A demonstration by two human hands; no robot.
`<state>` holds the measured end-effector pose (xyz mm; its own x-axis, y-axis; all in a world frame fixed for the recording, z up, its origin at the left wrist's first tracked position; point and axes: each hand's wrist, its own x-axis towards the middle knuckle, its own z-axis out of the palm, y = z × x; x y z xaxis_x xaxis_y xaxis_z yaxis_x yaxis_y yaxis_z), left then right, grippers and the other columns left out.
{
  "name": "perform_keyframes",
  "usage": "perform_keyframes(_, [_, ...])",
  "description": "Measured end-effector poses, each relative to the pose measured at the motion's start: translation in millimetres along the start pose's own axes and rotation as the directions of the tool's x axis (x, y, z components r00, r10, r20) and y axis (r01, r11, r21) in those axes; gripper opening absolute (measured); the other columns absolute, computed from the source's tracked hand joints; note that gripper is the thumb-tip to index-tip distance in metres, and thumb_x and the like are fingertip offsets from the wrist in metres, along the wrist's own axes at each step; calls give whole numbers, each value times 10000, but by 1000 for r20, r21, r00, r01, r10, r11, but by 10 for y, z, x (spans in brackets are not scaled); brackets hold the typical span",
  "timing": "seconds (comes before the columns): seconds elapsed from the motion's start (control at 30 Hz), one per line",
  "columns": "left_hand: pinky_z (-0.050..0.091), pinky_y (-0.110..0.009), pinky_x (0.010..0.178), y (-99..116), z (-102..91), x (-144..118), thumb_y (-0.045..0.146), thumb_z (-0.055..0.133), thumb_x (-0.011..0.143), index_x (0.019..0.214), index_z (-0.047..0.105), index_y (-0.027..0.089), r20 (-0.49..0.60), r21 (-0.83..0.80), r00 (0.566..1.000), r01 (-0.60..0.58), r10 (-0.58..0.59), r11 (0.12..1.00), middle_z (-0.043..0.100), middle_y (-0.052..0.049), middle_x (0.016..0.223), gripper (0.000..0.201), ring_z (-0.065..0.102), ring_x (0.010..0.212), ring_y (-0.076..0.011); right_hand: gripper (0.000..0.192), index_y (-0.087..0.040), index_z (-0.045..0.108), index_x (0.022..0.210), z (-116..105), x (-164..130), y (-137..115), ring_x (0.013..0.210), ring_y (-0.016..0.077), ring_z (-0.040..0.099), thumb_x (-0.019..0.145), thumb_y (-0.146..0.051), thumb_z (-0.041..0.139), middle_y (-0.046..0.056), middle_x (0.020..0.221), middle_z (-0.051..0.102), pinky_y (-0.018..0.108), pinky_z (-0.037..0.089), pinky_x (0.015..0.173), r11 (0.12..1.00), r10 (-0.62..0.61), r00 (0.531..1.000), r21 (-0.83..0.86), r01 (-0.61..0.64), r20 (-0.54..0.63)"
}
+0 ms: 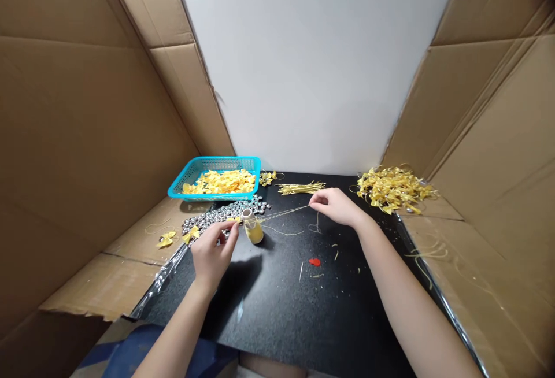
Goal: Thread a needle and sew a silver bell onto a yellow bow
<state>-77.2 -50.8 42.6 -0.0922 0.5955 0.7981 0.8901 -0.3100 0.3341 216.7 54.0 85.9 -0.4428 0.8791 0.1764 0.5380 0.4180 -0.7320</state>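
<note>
We see the left hand [212,254] at frame centre-left pinching one end of a thin gold thread [284,212], the right hand [336,204] pinching the other, pulled taut above the black speckled tabletop [277,308]. A small yellow spool [252,229] stands between them. What the left fingertips grip beyond thread is unclear.

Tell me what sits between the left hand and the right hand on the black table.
In the head view, a small spool of yellow thread stands between the left hand and the right hand, and thin gold strands stretch from one grip to the other.
</note>
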Motion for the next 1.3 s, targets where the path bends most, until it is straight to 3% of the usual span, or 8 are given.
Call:
perform_keyframes(0.23, [395,-211,522,-173,-84,-101,242,628,873,827,693,160,26,34,1000,14,-15,999,667,11,667,114,495,483,-88,128,-166,703,765,-197,-37,161,679,155,608,778,-221,589,27,731,696,267,451,643,996,64,997,-58,-66,-44])
perform_keyframes(0.53, [413,-209,526,-348,-118,-189,274,618,875,821,704,175,171,23,984,43,-46,999,695,10,698,142,516,485,-87,121,-167,709,750,-364,-73,374,686,164,627,769,-212,599,35,733,710,266,463,644,969,176,982,-166,-185,-66])
perform_keyframes(0.73, [408,-216,516,-361,-129,-208,282,619,876,811,700,182,153,-12,984,97,-94,995,681,15,672,144,493,478,-90,125,-168,711,783,-496,-122,480,730,180,653,792,-214,595,45,775,728,275,479,673,943,216,966,-226,-243,-140])
perform_keyframes(0.93, [424,-217,509,-236,-160,-171,262,607,880,795,669,178,196,-190,976,132,-94,973,685,-13,749,134,518,528,-93,105,-178,720,761,-669,-183,514,790,231,675,781,-166,617,83,818,739,330,488,726,825,306,919,-413,-386,-248])
perform_keyframes(1.07, [469,-221,539,-102,-136,-105,260,606,879,822,675,178,207,-294,973,162,-102,942,706,-37,812,122,601,620,-117,178,-184,718,963,-338,-133,118,953,250,661,826,-261,635,109,1044,722,368,486,845,884,147,956,-400,-242,-255])
perform_keyframes(1.17, [473,-221,536,-38,-112,-62,256,611,876,827,681,177,202,-309,975,157,-97,938,709,-34,794,117,606,611,-116,183,-210,704,990,206,-79,-261,1019,222,643,834,-296,664,67,1084,715,353,468,904,966,-43,999,-254,37,-17])
perform_keyframes(1.23, [472,-220,528,-14,-106,-41,253,608,879,829,681,174,195,-321,977,149,-89,935,709,-33,790,118,599,596,-112,239,-205,695,1014,579,-56,-419,1051,256,625,805,-319,715,70,1083,714,409,442,922,955,-72,990,-278,103,121])
perform_keyframes(1.3, [475,-220,533,3,-110,-26,247,605,880,827,679,173,185,-328,980,137,-78,935,709,-33,790,117,602,603,-113,291,-191,685,1035,867,-45,-479,1046,273,620,794,-344,738,80,1073,717,428,424,914,952,-72,985,-284,114,156])
